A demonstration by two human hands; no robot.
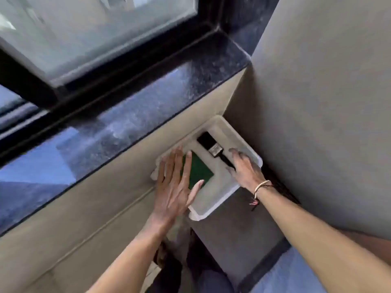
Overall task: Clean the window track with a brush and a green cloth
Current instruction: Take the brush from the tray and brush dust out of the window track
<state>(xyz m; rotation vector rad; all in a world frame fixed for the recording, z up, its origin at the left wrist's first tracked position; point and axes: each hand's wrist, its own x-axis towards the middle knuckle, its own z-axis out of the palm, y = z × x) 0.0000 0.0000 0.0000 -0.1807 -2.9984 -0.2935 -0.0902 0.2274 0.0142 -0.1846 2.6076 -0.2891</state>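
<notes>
A white tray [213,205] lies on the floor in the corner below the window sill. In it lie a folded green cloth [201,171] and a black brush [212,145] with a metal band and a thin handle. My left hand [175,187] hovers flat with fingers spread over the cloth's left edge, holding nothing. My right hand [246,168], with a bracelet at the wrist, reaches down over the brush handle, fingers apart and covering its end; whether they touch it is unclear. The dark window track [118,83] runs along the base of the glass, above the sill.
A dark speckled stone sill [148,106] juts out above the tray. A grey wall [317,102] rises on the right, a beige wall [84,208] under the sill. The black window frame [27,87] crosses the glass. My legs show below on the grey floor [239,235].
</notes>
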